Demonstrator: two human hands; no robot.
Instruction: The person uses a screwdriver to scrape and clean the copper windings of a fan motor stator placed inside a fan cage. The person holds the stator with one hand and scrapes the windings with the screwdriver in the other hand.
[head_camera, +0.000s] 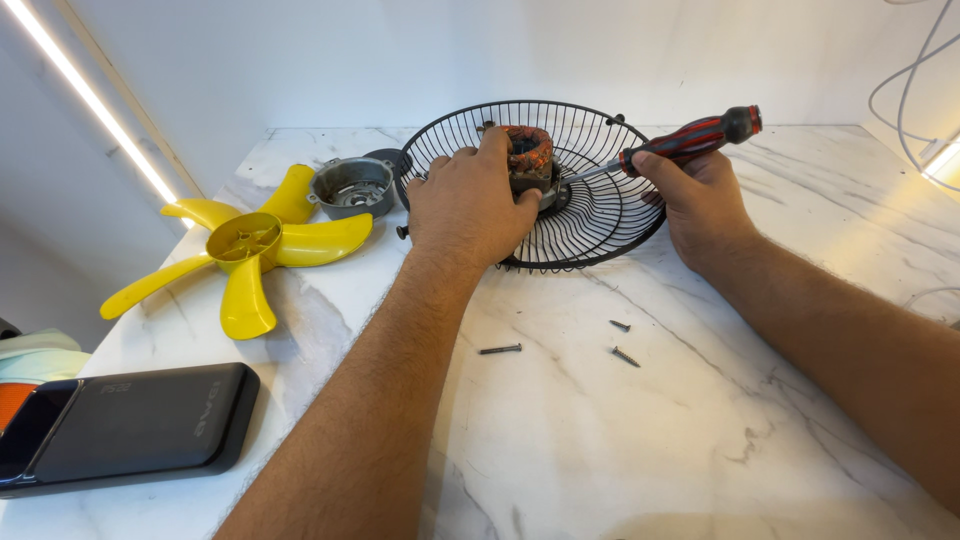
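My left hand (468, 205) grips a small fan motor (528, 158) with orange-brown copper windings, which sits at the centre of a black wire fan guard (600, 215) on the white marble counter (600, 440). My right hand (700, 205) holds a red and black screwdriver (690, 138); its metal shaft points left and its tip meets the base of the motor. Three loose screws (500, 349) (620, 325) (626, 356) lie on the counter in front of the guard.
A yellow fan blade (245, 245) lies at the left, with a grey metal motor cover (352, 186) behind it. A black power bank (130, 425) rests at the near left edge. White cables (905, 85) hang at the far right by a lit strip.
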